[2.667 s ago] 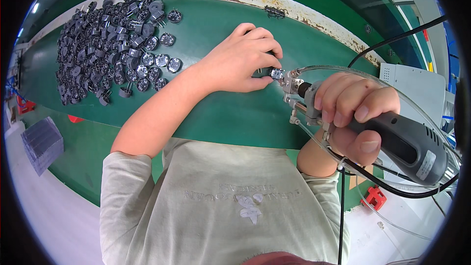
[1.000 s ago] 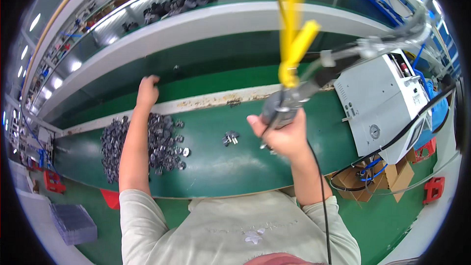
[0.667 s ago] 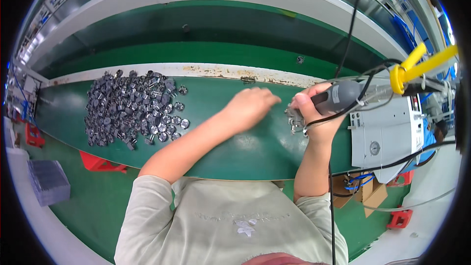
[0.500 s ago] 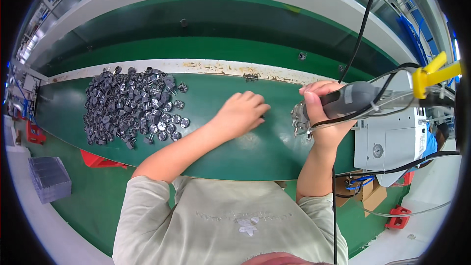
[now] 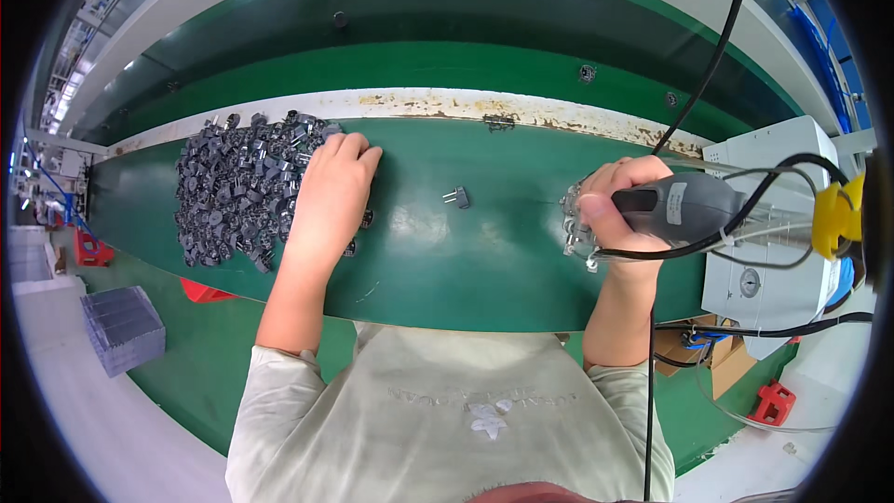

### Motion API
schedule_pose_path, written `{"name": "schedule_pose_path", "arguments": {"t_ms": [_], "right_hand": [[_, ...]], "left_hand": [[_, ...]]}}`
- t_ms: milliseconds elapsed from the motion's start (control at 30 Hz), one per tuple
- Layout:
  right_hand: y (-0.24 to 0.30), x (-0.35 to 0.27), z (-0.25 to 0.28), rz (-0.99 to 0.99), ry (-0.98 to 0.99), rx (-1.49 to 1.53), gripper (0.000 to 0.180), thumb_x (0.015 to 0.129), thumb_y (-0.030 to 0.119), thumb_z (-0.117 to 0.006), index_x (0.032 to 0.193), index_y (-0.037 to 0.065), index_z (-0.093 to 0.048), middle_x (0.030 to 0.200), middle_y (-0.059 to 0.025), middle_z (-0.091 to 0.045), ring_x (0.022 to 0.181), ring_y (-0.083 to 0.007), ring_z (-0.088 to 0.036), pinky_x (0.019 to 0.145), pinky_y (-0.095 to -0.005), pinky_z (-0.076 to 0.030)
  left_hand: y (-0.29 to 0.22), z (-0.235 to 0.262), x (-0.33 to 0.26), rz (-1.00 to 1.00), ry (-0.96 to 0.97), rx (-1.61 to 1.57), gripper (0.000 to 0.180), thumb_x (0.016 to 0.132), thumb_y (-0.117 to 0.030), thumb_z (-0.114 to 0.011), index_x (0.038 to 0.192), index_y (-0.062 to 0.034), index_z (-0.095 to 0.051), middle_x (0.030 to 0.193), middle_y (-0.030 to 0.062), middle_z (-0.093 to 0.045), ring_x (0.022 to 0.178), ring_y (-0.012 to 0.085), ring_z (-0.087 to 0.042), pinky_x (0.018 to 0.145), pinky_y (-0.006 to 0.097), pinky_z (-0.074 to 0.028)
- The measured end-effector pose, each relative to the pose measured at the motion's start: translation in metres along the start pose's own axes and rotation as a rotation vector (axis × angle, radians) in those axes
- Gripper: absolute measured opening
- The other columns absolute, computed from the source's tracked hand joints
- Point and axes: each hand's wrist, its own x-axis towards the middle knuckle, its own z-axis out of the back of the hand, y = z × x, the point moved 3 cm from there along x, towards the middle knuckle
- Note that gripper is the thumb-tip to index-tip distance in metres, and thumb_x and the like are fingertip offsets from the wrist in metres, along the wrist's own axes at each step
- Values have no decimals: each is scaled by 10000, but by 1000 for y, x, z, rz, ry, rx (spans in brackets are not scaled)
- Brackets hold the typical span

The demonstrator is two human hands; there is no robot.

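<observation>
At the right edge of a heap of small black plug parts (image 5: 235, 191), my left hand (image 5: 332, 188) bends its fingers down, closed. Its fingertips are hidden, so what they grip cannot be made out. One loose black two-pin plug (image 5: 462, 197) lies on its side on the green bench, between my hands, pins pointing left. My right hand (image 5: 622, 210) is wrapped round a grey power screwdriver (image 5: 691, 208), held level over the right part of the bench. The tool's clear and metal head (image 5: 579, 228) points left, apart from the plug.
A white machine (image 5: 751, 281) with a round dial stands at the right. Black cables (image 5: 708, 84) and thin tubes run to the tool past a yellow fitting (image 5: 838, 216). A white ledge (image 5: 419, 102) edges the bench's far side. Cardboard (image 5: 731, 365) and a red stool (image 5: 772, 403) are below right.
My left hand has moved left from mid-bench to the heap. A plug now shows lying where that hand was. My right hand keeps its hold on the screwdriver, and the view has shifted slightly.
</observation>
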Motion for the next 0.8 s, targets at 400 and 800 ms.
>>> {"name": "schedule_pose_path", "arguments": {"t_ms": [400,800], "right_hand": [[33,5,-9,-236,47,-47,280,772,-50,-803,1003,18,-660,905,-67,-690,796,-124,-635,703,-268,-515],[29,1,-19,-25,72,296,322,744,72,-893,787,28,-577,640,-69,-586,556,-184,-574,531,-330,-489]], "left_hand": [[-62,-44,41,-252,247,-582,311,832,-109,-716,1133,-36,-740,1049,110,-652,1026,314,-627,908,411,-499],[-66,-69,38,-273,-69,-784,422,831,-112,-707,1251,-78,-681,1127,95,-621,1045,297,-599,924,402,-477]]}}
